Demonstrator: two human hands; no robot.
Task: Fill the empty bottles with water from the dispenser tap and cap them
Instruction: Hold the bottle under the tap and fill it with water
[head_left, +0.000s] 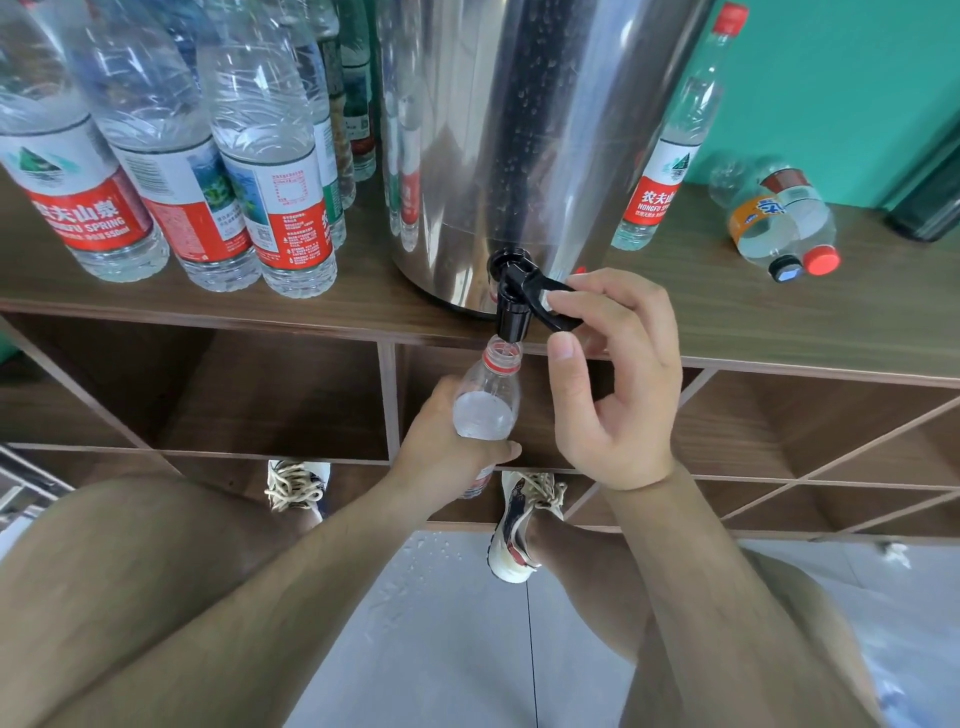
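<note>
Under the black tap (511, 312) at the front edge of the counter (363, 296), I am watching the left hand (447, 447) gripping an uncapped bottle (485, 400). Its fingers are wrapping round the body, and the bottle's mouth is sitting just below the spout. The hand is hiding the bottle's lower half, so I am seeing only shoulder and neck, with foamy water showing up to about the shoulder. I cannot make out clearly whether a stream is running into the mouth.

The right hand (618, 384) is pinching the tap's lever (558, 306), forefinger lying on top and thumb pressing from beneath, the other fingers curling loosely.

The steel dispenser (519, 130) is running out of the top of my view, droplets clinging to its wall. To its left a crowd of red-labelled bottles (270, 171) is standing with tops cut off by the frame, so I cannot tell if they are capped. The front ones are looking full of water, and those behind are overlapping too much to count.

To the right a red-capped bottle (670, 156) is standing upright just beside the dispenser, appearing full. Farther right two lying bottles (779, 223) are touching each other, caps facing me, each partly filled as far as I can tell. A dark container (930, 208) is being cropped by the right edge.
</note>
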